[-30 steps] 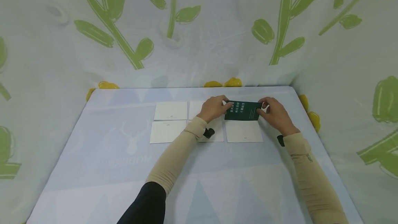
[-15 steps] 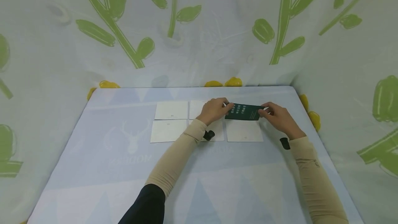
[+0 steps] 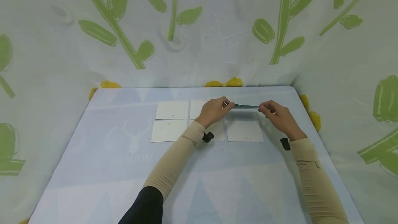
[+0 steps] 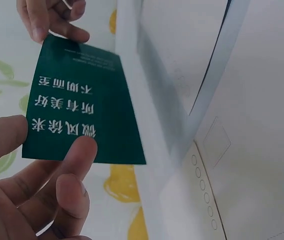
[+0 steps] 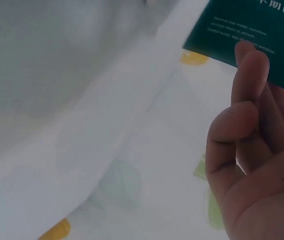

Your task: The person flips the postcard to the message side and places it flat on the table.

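Both hands hold a dark green postcard (image 3: pixel 246 106) with white printed characters, raised off the table at the back. In the head view it lies almost edge-on. My left hand (image 3: pixel 215 110) pinches its left end, and my right hand (image 3: pixel 278 117) pinches the right end. The left wrist view shows the printed face of the card (image 4: pixel 82 105) with the thumb at its edge. One corner of it appears above the curled fingers in the right wrist view. Beneath the hands, a white card (image 3: pixel 245 131) lies flat at the right of the lower row.
More white cards lie in two rows: upper left (image 3: pixel 172 110), lower left (image 3: pixel 169 130), and two partly hidden by the left forearm. Circles and a stamp box mark the nearest ones in the left wrist view. Flower-printed cloth (image 3: pixel 217 54) surrounds the pale table (image 3: pixel 124 175).
The green postcard has tilted from showing its printed face to nearly edge-on in the head view, and its lower edge has risen. My right hand has shifted slightly right.
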Demonstrator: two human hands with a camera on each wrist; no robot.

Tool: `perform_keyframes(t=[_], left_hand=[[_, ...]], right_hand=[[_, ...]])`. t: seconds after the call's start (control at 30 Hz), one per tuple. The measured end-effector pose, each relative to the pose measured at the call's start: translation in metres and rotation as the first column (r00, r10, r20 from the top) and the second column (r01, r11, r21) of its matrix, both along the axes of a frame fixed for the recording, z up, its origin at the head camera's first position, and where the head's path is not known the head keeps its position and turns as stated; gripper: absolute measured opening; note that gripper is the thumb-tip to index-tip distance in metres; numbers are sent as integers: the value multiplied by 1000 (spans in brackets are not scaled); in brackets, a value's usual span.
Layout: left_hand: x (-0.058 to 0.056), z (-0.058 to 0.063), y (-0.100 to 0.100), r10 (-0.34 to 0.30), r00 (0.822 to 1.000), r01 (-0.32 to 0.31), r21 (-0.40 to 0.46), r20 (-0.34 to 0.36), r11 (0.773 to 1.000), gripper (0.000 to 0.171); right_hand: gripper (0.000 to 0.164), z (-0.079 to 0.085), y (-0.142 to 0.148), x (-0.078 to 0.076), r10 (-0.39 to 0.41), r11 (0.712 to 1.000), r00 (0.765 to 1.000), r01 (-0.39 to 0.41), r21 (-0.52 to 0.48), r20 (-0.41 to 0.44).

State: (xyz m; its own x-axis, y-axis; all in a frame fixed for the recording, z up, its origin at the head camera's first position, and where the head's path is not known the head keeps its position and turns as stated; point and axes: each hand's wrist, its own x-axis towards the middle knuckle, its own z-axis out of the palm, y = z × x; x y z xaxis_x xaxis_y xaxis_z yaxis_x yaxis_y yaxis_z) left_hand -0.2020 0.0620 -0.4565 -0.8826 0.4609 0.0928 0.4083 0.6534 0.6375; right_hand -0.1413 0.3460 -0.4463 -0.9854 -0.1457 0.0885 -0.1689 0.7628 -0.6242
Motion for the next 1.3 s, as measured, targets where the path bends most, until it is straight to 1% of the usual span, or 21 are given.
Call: perform_keyframes(t=[0.13,0.27,0.47,0.6,0.7,0.83,1.0,1.3], left_hand=[[3,-1,-2,-2,1000,2,9,-2,1000,43],[6,-6,-3,-2,1000,2,8,0,1000,41],[10,-12,-3,-15,1000,15,-26,-11,1000,33],[13,-13,-2,-24,1000,23,-47,-18,999,30],[14,-14,-2,-34,999,32,-61,-18,998,31],[15,-16,-2,-41,999,40,-67,-17,997,30],[15,-21,-2,-43,999,42,-72,-14,997,28],[16,-23,-1,-57,998,56,-66,-13,996,30]], right_hand=[[41,-1,-1,3,-1,1000,1000,1,6,-29],[42,-3,-3,6,-7,1000,1000,8,29,-21],[38,-8,-3,9,17,998,1000,-16,61,-11],[37,-11,-1,11,45,997,999,-43,65,-15],[37,-12,-1,12,48,997,999,-48,68,-6],[36,-16,-1,12,57,996,998,-58,64,8],[34,-22,-1,12,85,995,996,-84,61,-1],[32,-25,1,12,105,993,994,-106,56,18]])
